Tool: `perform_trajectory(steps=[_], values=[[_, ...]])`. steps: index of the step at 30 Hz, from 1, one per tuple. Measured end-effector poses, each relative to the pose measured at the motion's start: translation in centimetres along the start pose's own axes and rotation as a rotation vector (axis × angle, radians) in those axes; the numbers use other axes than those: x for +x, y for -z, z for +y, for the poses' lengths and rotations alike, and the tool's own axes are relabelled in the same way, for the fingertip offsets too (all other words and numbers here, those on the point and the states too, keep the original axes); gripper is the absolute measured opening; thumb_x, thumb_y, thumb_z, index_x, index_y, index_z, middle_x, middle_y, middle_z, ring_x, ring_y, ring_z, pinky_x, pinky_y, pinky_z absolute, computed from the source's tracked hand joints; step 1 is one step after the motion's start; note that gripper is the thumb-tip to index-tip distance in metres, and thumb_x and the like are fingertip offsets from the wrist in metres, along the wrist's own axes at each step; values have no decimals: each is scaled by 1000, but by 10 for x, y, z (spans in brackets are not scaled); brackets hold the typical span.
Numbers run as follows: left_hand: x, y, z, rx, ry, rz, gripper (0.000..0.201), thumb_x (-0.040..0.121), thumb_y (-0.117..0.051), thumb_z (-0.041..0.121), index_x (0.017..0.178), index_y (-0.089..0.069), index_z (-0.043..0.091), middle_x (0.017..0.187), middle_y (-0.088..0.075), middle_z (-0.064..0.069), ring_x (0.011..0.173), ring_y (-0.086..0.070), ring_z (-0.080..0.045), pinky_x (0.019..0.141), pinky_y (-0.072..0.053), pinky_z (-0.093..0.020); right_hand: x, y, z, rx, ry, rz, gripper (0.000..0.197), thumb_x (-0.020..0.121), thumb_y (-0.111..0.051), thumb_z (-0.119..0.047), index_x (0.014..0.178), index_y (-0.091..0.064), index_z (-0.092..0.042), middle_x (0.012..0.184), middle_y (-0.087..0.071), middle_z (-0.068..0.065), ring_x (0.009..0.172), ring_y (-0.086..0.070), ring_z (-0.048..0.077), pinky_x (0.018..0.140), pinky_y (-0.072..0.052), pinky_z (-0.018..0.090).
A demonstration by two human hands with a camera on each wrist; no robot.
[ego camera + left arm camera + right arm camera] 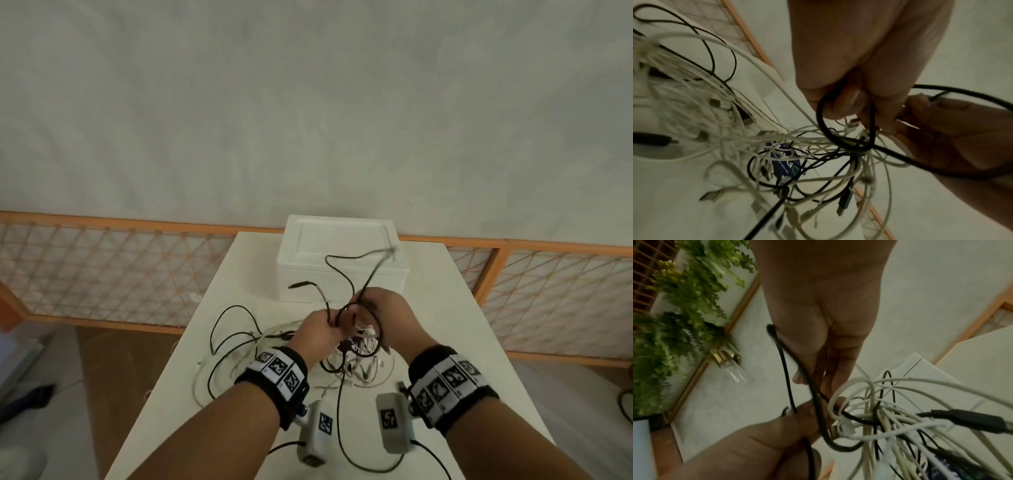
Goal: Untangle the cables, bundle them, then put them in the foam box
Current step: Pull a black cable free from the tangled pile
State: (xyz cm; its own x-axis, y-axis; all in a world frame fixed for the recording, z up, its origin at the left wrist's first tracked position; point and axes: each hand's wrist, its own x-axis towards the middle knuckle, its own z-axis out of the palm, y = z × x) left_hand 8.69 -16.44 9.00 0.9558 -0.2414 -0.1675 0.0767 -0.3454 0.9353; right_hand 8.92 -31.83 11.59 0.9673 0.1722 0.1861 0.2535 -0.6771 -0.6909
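**Both hands working a black cable out of the tangle**

Left hand [320, 334] fingers [849, 100] are curling tight round a loop of the thick black round cable [823, 123], thumb pressing it in. Right hand [383, 318] fingers [830, 369] are pinching another stretch of the same black cable, which is running up past the thumb. Both hands are holding it lifted just above the surface, close together, almost touching.

Hanging from the loop is the tangled mass of thin white and black USB cables [793, 155], with plugs dangling; the black loop is crossing through the white strands. Judgement: to do this well, keep the left hand as anchor, feed the free plug end back through the loop rather than pulling hard, since pulling would likely cinch the knot. Shake the white strands loose first.

The closed white foam box [340, 253] is sitting at the far end of the white rectangular surface [445, 308], well behind the hands, lid on. More cable loops are lying left of the hands. Behind are an orange-framed lattice fence [102, 267] and a pale grey wall [308, 102]; green plants [674, 305] are showing in the right wrist view.
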Motion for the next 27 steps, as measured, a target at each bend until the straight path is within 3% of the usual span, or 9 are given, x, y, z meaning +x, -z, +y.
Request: perform_trajectory(steps=[5,7,8,11,14,16,21,24,27], values=[[12,5,6,30,-33,27,26,81,-70,12,58,-58,16,54,-59,10,50,-54,2,64,-46,-23,-11,-24,13,329,-130,115,19,81,-71,-21,88,-54,-25,81,-62,-2,69,-58,12,61,-50,19],[15,9,13,-103,-44,85,21,81,-71,10,63,-62,10,65,-69,5,62,-62,1,75,-51,-24,-16,-36,17,234,-134,110,25,74,-71,-38,84,-51,-27,80,-62,-1,68,-57,14,63,-48,27],[17,12,18,-151,-70,103,17,82,-72,14,67,-67,8,75,-73,0,69,-64,-3,77,-51,-24,-18,-41,20,172,-149,80,23,75,-69,-38,81,-50,-26,77,-61,-4,66,-56,12,61,-45,22],[13,23,46,-233,-144,139,10,87,-67,18,87,-75,11,86,-75,-2,56,-59,6,58,-43,-6,-29,-49,38,-5,-197,-78,15,83,-63,-17,85,-53,-29,72,-57,-15,65,-54,-2,56,-38,8],[16,44,70,-387,-187,186,10,89,-64,14,91,-73,12,88,-74,-5,37,-39,0,39,-30,-13,-42,-48,65,-213,-345,-283,18,83,-59,-10,93,-64,-24,83,-60,-9,84,-63,12,73,-50,21],[17,57,76,-419,-198,171,9,90,-64,15,90,-72,12,90,-74,-6,36,-32,-2,38,-25,-15,-43,-39,66,-28,-390,-262,33,78,-63,-1,97,-59,-27,94,-62,-4,87,-62,14,81,-56,32],[13,49,65,-420,-152,77,11,89,-64,13,79,-69,11,88,-72,-10,35,-35,0,36,-22,-15,-15,-9,19,533,-202,-87,78,57,-73,-23,127,-41,-35,125,-48,-17,112,-50,7,87,-50,30],[8,38,59,-398,-145,-18,11,89,-64,11,88,-71,3,83,-71,-8,36,-32,-3,37,-23,-16,-2,-8,-2,329,-55,-37,50,83,-67,-21,127,-48,-34,119,-56,-14,103,-59,9,85,-50,27],[2,37,60,-437,-140,-25,9,89,-63,5,92,-70,1,83,-71,-10,36,-39,1,38,-28,-12,-5,-5,-14,107,22,-69,12,92,-58,-18,86,-65,-26,81,-66,-2,71,-61,11,66,-50,23]])
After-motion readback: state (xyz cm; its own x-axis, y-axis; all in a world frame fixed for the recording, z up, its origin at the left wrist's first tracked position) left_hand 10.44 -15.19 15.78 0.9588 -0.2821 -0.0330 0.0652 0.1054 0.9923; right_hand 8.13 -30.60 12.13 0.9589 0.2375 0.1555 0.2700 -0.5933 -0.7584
